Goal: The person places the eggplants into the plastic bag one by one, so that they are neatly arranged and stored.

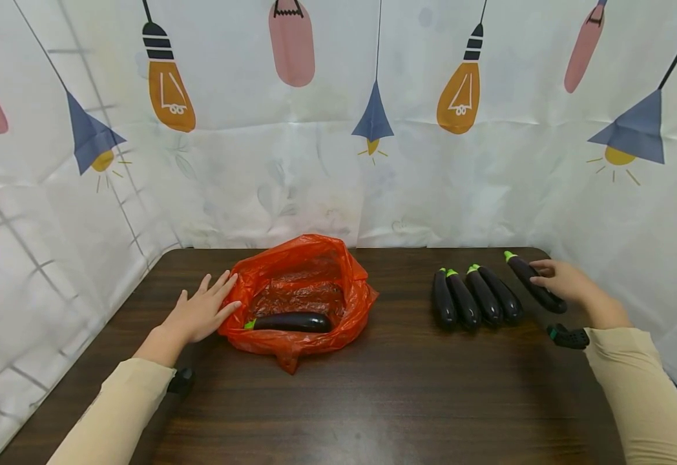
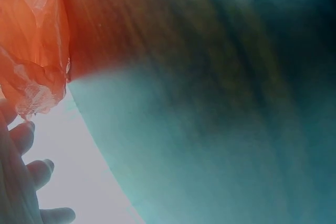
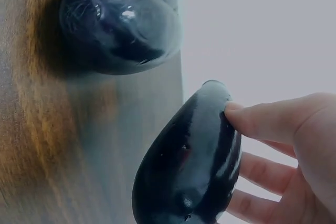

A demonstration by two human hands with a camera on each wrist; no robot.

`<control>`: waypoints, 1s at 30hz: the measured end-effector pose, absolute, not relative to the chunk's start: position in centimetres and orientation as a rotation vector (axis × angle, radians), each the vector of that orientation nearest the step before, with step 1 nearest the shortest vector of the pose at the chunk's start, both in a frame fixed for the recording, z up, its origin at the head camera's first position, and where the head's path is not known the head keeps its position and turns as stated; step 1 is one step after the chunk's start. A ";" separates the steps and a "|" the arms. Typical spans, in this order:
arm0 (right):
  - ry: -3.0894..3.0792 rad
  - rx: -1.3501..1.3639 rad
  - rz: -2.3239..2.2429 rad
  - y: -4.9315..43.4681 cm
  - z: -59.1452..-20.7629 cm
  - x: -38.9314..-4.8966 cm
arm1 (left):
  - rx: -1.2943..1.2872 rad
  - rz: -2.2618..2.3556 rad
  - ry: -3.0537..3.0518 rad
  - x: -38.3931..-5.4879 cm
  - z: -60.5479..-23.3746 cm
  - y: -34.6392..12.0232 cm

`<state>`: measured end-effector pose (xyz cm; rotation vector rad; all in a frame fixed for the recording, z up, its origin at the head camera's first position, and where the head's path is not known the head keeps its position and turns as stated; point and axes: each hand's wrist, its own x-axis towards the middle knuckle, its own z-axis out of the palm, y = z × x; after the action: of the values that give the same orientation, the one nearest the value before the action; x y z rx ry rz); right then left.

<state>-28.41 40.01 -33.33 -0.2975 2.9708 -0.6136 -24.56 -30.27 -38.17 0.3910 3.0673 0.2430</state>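
Printed fabric (image 1: pixel 315 174) backs the brown table (image 1: pixel 408 387) and red bag (image 1: pixel 312 343).

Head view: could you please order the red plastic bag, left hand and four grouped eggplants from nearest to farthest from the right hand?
1. Four grouped eggplants, left of the right hand.
2. Red plastic bag, farther left.
3. Left hand, at the bag's left side.

There are six eggplants (image 1: pixel 484 297), one red bag (image 1: pixel 315 343) and two hands (image 1: pixel 200 311).
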 end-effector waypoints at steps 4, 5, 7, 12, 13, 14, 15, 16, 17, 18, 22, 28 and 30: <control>2.972 -0.303 -0.607 39.7 -32.8 -28.3 | 0.390 0.247 3.066 -24.5 -38.1 -30.2; 2.972 -0.306 -0.602 39.5 -32.7 -28.3 | 0.392 0.249 3.067 -24.5 -38.1 -30.2; 2.970 -0.318 -0.590 39.3 -32.5 -28.2 | 0.395 0.252 3.066 -24.5 -38.1 -30.2; 2.966 -0.337 -0.574 38.5 -31.9 -28.0 | 0.403 0.252 3.068 -24.5 -38.2 -30.1; 2.966 -0.342 -0.571 38.3 -31.8 -27.9 | 0.403 0.252 3.067 -24.5 -38.2 -30.1; 2.969 -0.347 -0.564 38.1 -31.7 -27.9 | 0.403 0.251 3.066 -24.5 -38.2 -30.1; 2.971 -0.352 -0.564 37.9 -31.6 -27.8 | 0.403 0.252 3.064 -24.5 -38.2 -30.2; 2.974 -0.357 -0.563 37.6 -31.5 -27.8 | 0.401 0.252 3.063 -24.5 -38.2 -30.2; 2.980 -0.365 -0.564 37.4 -31.5 -27.8 | 0.400 0.250 3.062 -24.4 -38.2 -30.2; 2.986 -0.373 -0.563 37.1 -31.4 -27.7 | 0.399 0.250 3.061 -24.4 -38.2 -30.2; 3.010 -0.403 -0.558 35.9 -31.1 -27.6 | 0.399 0.247 3.062 -24.4 -38.1 -30.2; 3.013 -0.451 -0.563 33.9 -30.3 -27.4 | 0.403 0.251 3.061 -24.4 -37.9 -30.1; 3.016 -0.479 -0.572 33.2 -30.1 -27.3 | 0.402 0.251 3.060 -24.3 -37.9 -30.1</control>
<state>-27.34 33.22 -30.13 -0.4786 3.0156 -0.5717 -24.35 -30.10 -37.86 0.4022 3.0598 0.2511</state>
